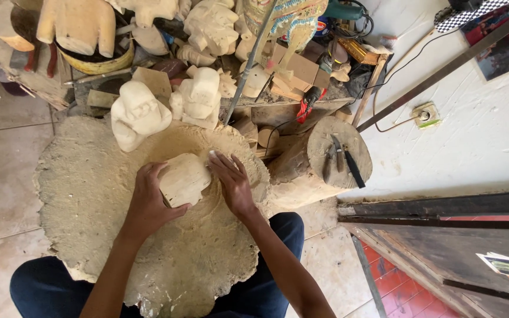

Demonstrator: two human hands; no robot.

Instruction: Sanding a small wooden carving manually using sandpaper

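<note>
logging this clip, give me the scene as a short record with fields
setting: floor workshop, seen from a head camera looking down
left hand: grips the pale wood block from its left side
right hand: pressed on the block's right edge
surface: sawdust-covered mat
nearby: rough-carved pale figure beyond the block; log stump with hand tools on top

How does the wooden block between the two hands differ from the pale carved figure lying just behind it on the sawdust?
The wooden block is plain and smooth, with no shape cut into it; the carved figure already shows rounded, roughed-out forms. The block looks smaller and slightly tan, while the figure is larger and whiter. The left hand grips the block and the right hand rests against it; nothing touches the figure. Both are bare, unpainted wood.
</note>
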